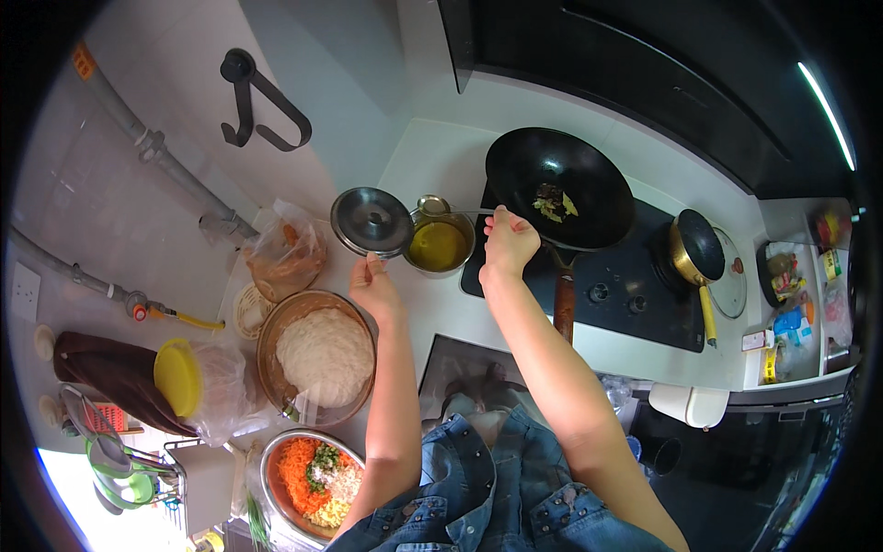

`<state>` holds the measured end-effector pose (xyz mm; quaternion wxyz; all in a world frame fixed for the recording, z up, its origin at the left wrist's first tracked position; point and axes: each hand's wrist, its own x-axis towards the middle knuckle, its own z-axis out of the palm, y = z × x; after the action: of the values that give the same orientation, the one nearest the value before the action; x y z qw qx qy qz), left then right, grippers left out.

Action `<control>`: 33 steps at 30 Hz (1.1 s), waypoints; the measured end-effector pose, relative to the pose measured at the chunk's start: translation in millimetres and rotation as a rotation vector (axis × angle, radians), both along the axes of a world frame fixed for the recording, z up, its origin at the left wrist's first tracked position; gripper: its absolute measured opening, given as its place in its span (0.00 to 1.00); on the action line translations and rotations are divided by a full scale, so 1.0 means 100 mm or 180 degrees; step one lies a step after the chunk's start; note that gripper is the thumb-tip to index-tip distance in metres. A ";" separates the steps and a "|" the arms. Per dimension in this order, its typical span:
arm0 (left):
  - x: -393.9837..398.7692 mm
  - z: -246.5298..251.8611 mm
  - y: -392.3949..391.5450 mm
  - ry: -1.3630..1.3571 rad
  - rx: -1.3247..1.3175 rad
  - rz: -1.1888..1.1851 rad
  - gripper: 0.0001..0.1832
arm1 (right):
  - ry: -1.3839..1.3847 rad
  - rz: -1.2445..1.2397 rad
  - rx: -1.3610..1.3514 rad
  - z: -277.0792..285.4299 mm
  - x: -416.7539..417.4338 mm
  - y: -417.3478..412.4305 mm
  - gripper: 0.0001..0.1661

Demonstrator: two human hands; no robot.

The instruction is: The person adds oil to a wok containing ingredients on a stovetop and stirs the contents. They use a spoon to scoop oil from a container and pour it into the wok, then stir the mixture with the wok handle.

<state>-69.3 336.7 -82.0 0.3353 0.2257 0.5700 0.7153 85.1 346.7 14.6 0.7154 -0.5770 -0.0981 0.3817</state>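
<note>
My left hand (375,286) pinches the rim of a round dark lid with a knob (373,219), tilted beside a metal pot of yellowish oil (439,246). The thin metal handle of a ladle (433,205) is between the fingers of my right hand (509,238); its small bowl is at the pot's far rim. Just beyond my right hand, a black wok (586,179) with a wooden handle sits on the cooktop, holding dark and pale seasoning pieces (552,203) and what looks like a dry leaf.
Left of my left arm stand a large bowl of dough (324,355) and a metal bowl of shredded carrot, chopped greens and other fillings (310,476). A small pan with a yellow handle (697,245) and a glass lid (730,276) are at the right. A range hood (621,69) overhangs the cooktop.
</note>
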 end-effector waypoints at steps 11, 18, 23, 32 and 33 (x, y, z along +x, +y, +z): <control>0.56 0.55 0.01 -0.1138 -0.0021 -0.0742 0.07 | -0.0063 0.0486 0.0114 0.75 0.39 0.13 0.07; 1.18 1.02 0.17 -0.1285 -0.0112 -0.1334 0.08 | -0.0015 0.0275 0.0076 1.27 1.04 0.12 0.07; 1.48 1.07 0.25 -0.1244 -0.0066 -0.1489 0.09 | -0.0400 -0.0106 0.0287 1.23 1.71 0.13 0.05; 1.56 0.97 0.31 -0.1286 -0.0078 -0.1357 0.08 | -0.1908 -0.0702 -0.0261 0.54 2.56 0.25 0.09; 1.54 0.95 0.31 -0.1277 -0.0020 -0.1387 0.08 | -0.2048 -0.0712 -0.0364 0.47 2.55 0.28 0.09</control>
<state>84.6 367.4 13.3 0.5877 0.1958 0.4327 0.6550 339.7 374.4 61.7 0.6517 -0.7141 -0.2332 0.1042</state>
